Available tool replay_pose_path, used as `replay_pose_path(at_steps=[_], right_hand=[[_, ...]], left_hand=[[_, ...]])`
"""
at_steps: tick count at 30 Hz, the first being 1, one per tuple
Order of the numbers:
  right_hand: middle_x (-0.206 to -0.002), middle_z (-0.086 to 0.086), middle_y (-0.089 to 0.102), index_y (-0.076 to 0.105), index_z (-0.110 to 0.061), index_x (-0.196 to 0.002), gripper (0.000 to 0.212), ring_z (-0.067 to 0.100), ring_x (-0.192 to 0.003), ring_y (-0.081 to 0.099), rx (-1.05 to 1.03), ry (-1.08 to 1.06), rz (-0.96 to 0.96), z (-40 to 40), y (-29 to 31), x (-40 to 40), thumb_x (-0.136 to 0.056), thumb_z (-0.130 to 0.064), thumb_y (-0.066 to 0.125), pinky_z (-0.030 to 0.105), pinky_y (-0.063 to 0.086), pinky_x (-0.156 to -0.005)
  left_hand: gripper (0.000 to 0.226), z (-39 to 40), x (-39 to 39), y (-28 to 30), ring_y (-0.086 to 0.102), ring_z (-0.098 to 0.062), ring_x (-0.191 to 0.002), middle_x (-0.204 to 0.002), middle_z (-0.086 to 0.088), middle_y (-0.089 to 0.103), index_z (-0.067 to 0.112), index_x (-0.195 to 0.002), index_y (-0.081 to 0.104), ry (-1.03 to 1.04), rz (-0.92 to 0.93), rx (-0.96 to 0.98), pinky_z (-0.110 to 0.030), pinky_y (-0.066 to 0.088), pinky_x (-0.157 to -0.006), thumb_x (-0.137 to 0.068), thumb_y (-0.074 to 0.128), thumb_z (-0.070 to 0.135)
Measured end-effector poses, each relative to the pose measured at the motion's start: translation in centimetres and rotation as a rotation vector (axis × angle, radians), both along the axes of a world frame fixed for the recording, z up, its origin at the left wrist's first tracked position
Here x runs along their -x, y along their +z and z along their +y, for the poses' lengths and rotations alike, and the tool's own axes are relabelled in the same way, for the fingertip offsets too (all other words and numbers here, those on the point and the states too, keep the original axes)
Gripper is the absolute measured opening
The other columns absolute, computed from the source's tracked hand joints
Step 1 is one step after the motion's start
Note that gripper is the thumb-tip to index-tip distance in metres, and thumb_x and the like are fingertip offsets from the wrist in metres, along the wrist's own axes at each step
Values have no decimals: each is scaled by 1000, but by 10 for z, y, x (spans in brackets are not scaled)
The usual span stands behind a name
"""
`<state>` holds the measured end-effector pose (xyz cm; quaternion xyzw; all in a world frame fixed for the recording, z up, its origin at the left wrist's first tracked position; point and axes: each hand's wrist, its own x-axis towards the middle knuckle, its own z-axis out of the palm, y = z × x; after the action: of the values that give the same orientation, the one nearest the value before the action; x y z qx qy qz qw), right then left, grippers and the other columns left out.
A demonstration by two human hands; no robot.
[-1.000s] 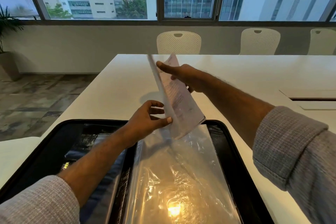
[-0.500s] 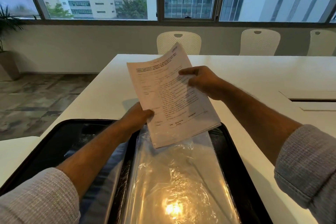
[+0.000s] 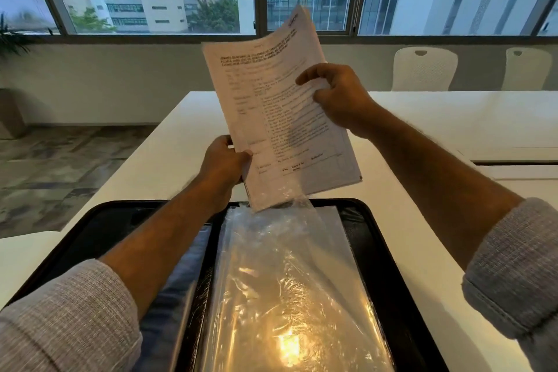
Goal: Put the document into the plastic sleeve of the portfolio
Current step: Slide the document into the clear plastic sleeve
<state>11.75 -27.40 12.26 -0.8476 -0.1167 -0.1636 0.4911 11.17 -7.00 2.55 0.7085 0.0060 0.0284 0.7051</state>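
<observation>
A printed white document [image 3: 280,118] of several pages is held up, tilted, above the far end of the open black portfolio [image 3: 389,266]. My left hand [image 3: 225,161] grips its lower left edge. My right hand [image 3: 338,96] pinches its right edge higher up. The document's bottom corner touches the mouth of a clear plastic sleeve [image 3: 283,275], whose top layer is lifted toward the paper. A lamp glare reflects off the sleeve near me. The portfolio's left half is mostly hidden by my left forearm.
The portfolio lies on a long white table [image 3: 151,166]. White chairs [image 3: 424,68] stand at its far side under a wide window. A cable hatch [image 3: 513,163] is set into the table at the right. A potted plant [image 3: 9,75] stands at the far left.
The document has turned from edge-on to face me and risen. My left hand moved from the sleeve's mouth onto the paper's lower left edge. My right hand has shifted right and up.
</observation>
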Motion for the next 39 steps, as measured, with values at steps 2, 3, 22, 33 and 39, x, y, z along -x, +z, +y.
replay_pose_path(at_steps=[2,3,22,33,39], right_hand=[[-110,-9,48,65,-19,-93,25,27,-103,57,72,-18,-8,5,4,7,-93,-2,47,30,59,-68],[-114,-6,50,65,-16,-97,24,29,-106,57,110,-31,-17,7,5,11,-94,-3,45,36,59,-75],[-102,-3,57,64,-15,-108,53,20,-81,56,302,-332,-266,49,19,57,-77,-57,66,24,44,-61],[-109,6,68,65,-9,-106,30,18,-83,66,168,-319,-238,14,11,44,-87,-31,66,37,56,-83],[-123,6,63,62,-8,-112,27,28,-104,65,-48,-377,-165,-5,9,34,-90,-23,63,42,53,-90]], left_hand=[[23,-2,4,7,69,-21,-94,-109,-4,67,16,-116,51,16,-65,1,-42,60,-74,-95,57,7],[22,-4,7,10,69,-21,-94,-110,-3,67,17,-116,50,21,-91,-5,-42,60,-76,-96,56,7],[25,-45,59,57,68,-11,-83,-107,7,70,9,-115,69,78,-609,-113,-12,55,-69,-90,68,14],[34,-55,54,46,70,-13,-97,-113,-5,72,6,-119,69,61,-607,-227,-25,56,-88,-90,69,23],[28,-2,34,5,66,-11,-95,-108,1,72,18,-116,69,-129,-294,-599,-29,52,-90,-90,68,30]])
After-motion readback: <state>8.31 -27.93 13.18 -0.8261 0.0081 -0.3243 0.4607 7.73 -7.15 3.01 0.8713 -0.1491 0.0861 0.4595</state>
